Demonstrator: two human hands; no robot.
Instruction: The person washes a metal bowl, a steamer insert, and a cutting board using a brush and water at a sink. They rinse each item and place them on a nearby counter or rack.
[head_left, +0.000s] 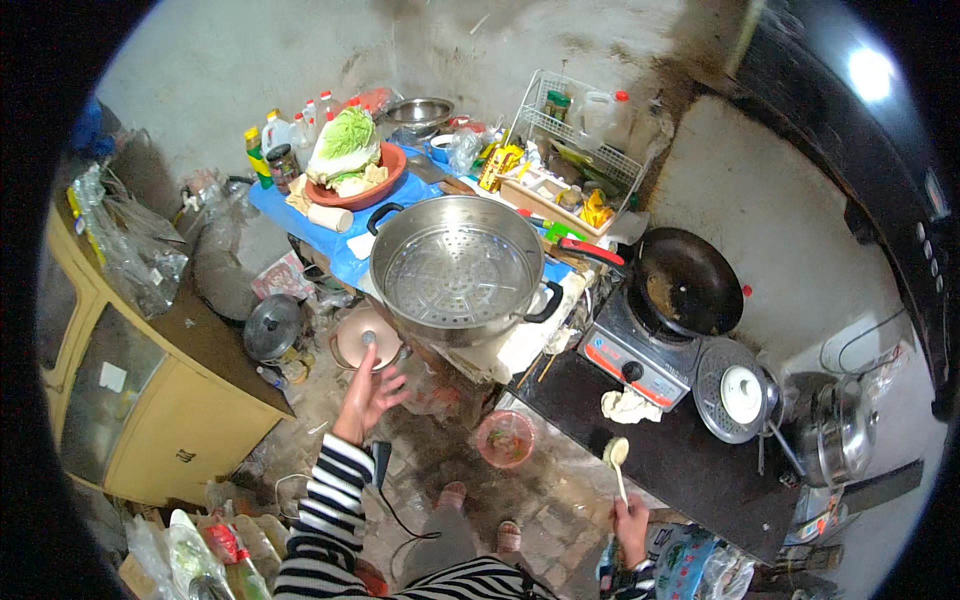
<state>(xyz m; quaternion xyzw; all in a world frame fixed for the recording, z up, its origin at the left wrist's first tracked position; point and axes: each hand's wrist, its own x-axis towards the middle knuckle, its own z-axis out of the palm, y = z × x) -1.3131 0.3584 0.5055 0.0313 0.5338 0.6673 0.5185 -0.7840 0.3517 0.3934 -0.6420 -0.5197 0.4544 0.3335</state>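
Note:
My left hand (371, 397) is raised with its fingers spread and holds nothing. It appears in front of a pinkish lidded pot (367, 337) on the floor. In my right hand (631, 521) is the handle of a cream-coloured ladle (616, 451); its bowl points up by the front edge of the dark countertop (720, 480). Ahead of me, a large stainless-steel steamer pot (457, 262) stands uncovered at the corner of the table, its perforated bottom showing. A crumpled white cloth (630, 406) lies on the countertop below the gas stove (637, 367).
A wok (686, 281) with a red handle rests on the stove, beside a perforated steamer plate (731, 390). Napa cabbage (346, 146) sits in a terracotta-coloured basin (356, 196). A pink waste bin (505, 439) stands on the floor. A yellow cabinet (169, 424) occupies the left.

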